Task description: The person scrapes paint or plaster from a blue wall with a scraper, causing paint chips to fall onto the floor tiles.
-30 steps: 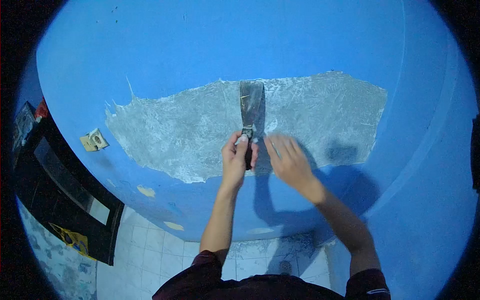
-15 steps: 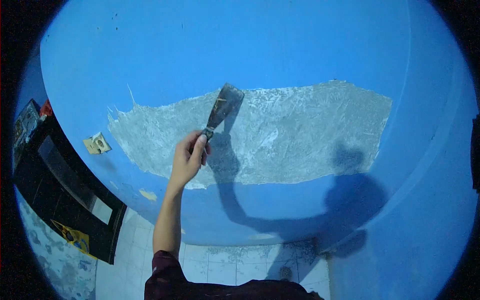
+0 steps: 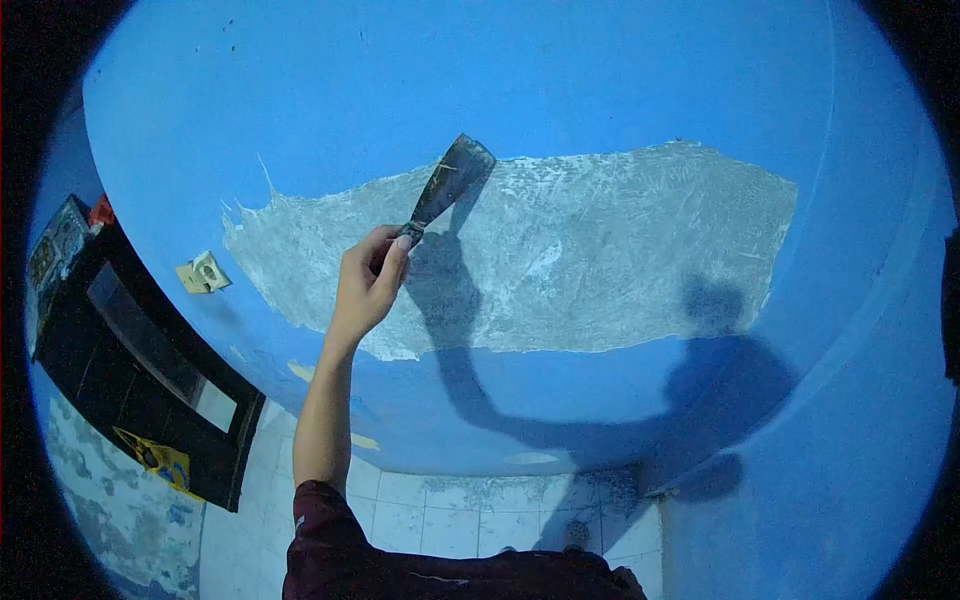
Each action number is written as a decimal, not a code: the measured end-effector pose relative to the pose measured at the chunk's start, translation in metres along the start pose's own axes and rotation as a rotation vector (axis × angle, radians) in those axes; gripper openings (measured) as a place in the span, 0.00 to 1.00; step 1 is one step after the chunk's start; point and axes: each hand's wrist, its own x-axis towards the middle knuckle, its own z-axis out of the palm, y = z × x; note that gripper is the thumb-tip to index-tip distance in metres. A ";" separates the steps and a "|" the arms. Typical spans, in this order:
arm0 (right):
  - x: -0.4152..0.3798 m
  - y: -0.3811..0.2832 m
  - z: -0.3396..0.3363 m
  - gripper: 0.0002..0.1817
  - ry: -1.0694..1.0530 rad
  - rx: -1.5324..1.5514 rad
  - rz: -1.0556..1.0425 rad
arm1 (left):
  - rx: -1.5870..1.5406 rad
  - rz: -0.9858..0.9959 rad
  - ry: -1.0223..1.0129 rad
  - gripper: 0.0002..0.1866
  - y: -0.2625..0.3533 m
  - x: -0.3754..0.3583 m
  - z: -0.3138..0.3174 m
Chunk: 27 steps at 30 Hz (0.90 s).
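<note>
1. One hand shows: the left hand (image 3: 365, 283), raised on a bare forearm, its fingers clenched around the dark handle of a putty knife (image 3: 443, 188).
2. Its blade slants up and to the right from the fist, and the wide tip lies at the upper edge of the grey scraped patch (image 3: 600, 260); whether it presses on the wall I cannot tell.
3. Of the two hands, the right is out of sight.
4. Around the patch, the blue wall (image 3: 500, 80) keeps its paint, and the shadow of arm and body falls across the patch and the paint below it.
5. Left of the patch sits a small pale wall socket (image 3: 203, 273), with a dark cabinet (image 3: 140, 380) lower left.
6. White floor tiles (image 3: 450, 520) run along the foot of the wall, and a dark red sleeve (image 3: 330, 540) fills the bottom edge.
</note>
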 end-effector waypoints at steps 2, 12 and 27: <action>-0.001 0.001 0.002 0.12 0.003 0.000 0.002 | 0.032 0.019 0.028 0.13 0.004 0.000 0.000; -0.006 0.001 0.003 0.12 0.007 0.009 0.003 | 0.176 0.047 0.065 0.13 0.012 0.006 -0.006; -0.010 -0.010 0.011 0.12 0.071 -0.028 -0.029 | 0.560 0.294 0.094 0.11 0.041 0.011 -0.019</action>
